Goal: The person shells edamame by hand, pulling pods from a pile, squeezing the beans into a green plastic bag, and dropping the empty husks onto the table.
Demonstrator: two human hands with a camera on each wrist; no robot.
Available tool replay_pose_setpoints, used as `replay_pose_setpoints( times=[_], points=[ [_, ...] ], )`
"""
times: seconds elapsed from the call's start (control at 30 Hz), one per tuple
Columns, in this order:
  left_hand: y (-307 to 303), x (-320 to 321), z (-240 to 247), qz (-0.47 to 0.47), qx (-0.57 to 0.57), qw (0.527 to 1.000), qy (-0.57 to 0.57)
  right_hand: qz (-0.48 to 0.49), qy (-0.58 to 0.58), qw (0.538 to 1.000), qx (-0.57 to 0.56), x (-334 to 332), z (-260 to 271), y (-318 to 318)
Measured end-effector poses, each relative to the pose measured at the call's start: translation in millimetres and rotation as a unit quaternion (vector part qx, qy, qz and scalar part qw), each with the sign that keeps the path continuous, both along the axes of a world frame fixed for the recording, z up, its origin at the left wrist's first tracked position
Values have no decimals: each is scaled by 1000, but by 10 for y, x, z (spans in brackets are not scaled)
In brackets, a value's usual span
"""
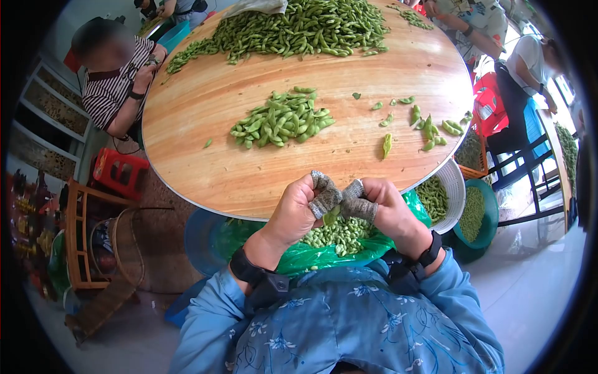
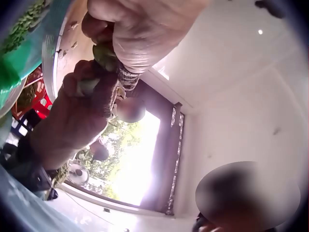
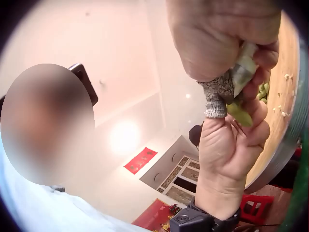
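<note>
Both hands meet over the near table edge in the head view, thumbs and fingers wearing grey knitted covers. The left hand (image 1: 293,209) and right hand (image 1: 389,209) pinch a green pod (image 1: 331,215) between them. In the right wrist view the pod (image 3: 239,113) shows at the fingertips, its far part hidden by fingers. Below the hands, shelled beans (image 1: 341,235) lie in a green plastic bag (image 1: 299,260). A small heap of pods (image 1: 283,119) sits on the round wooden table (image 1: 205,174).
A large pod pile (image 1: 305,28) covers the table's far side; loose pods (image 1: 430,131) lie at its right. A white basket (image 1: 458,196) and teal basin (image 1: 489,209) stand right, a blue tub (image 1: 202,240) and red stool (image 1: 121,171) left. Other people sit around.
</note>
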State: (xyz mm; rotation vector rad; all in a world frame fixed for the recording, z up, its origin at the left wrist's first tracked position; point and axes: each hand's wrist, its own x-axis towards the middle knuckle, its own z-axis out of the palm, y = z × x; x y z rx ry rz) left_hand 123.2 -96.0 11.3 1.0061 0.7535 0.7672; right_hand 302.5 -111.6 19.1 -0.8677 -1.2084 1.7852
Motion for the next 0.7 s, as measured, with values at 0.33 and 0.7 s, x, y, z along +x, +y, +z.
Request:
replay_pose_setpoints(
  times=[0.33, 0.7],
  points=[
    [-66, 79, 26, 83, -61, 993, -65, -53, -179, 973, 139, -90, 6, -24],
    [-62, 28, -39, 35, -28, 999, -14, -36, -57, 993, 97, -47, -110, 1]
  ],
)
